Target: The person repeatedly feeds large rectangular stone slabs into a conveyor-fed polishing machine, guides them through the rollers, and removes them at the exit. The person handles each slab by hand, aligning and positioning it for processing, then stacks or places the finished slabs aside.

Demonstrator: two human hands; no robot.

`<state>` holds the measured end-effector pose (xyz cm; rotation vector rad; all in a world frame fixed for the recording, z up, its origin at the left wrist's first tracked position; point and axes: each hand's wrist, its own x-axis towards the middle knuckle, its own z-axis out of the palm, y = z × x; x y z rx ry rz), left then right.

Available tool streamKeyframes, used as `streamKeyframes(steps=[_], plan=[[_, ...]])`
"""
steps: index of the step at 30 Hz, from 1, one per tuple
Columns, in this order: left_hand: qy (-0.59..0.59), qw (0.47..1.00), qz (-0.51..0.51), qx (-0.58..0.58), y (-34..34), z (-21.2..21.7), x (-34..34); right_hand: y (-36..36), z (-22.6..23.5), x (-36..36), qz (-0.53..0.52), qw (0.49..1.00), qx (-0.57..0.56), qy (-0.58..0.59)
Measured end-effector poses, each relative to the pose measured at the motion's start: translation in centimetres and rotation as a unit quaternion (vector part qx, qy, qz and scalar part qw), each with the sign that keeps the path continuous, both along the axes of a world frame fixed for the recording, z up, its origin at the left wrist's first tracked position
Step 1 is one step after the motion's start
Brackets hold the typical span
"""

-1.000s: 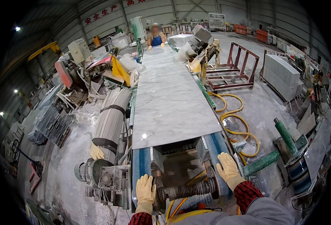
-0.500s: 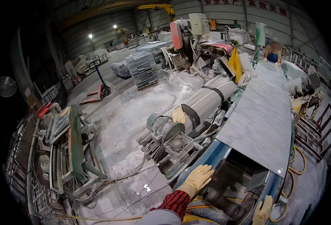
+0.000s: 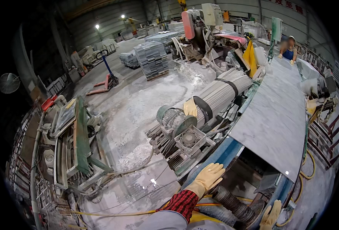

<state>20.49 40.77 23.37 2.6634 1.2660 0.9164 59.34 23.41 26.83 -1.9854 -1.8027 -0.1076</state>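
Observation:
My left hand (image 3: 207, 178), in a cream rubber glove with a red-and-black checked cuff, lies flat on the blue rail (image 3: 222, 152) of a machine bed, its fingers stretched out. Low on the right, my right hand (image 3: 271, 215), gloved the same way, is at the bed's other blue rail, fingers extended and nothing visible in them. Beyond both hands a long polished grey-white stone slab (image 3: 275, 126) lies along the bed, its near edge apart from my gloves. Between the rails a ribbed hose (image 3: 234, 203) shows in the dark opening.
Left of the bed are a motor (image 3: 173, 119) and a strapped bundle of pale strips (image 3: 225, 92) with a loose glove (image 3: 190, 107) on it. A co-worker (image 3: 288, 51) stands at the slab's far end. A yellow hose (image 3: 310, 168) loops at right; a pallet jack (image 3: 107, 73) stands farther left.
The view has turned slightly, so the surroundings sit farther right in the picture. Both gloved hands stay at the rails. At the far end, the co-worker's head has come up a little.

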Motion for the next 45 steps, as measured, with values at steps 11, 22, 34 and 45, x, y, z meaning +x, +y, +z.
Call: streamKeyframes(steps=[11,22,34,45], plan=[[0.045,0.998,0.0,-0.032,-0.1,-0.5,0.0,-0.7,-9.2,4.5,-0.037,0.997,0.064,-0.01],[0.048,0.998,0.0,-0.027,-0.6,-0.5,0.0,2.0,-4.9,0.8,-0.21,0.576,0.165,0.773],[0.051,0.998,-0.01,-0.023,-0.5,-0.1,0.5,-0.6,-9.6,4.2,-0.101,0.988,0.044,0.11],[0.064,0.997,-0.03,-0.018,-0.6,0.3,1.0,-0.2,-5.3,3.1,-0.015,0.985,0.163,-0.054]])
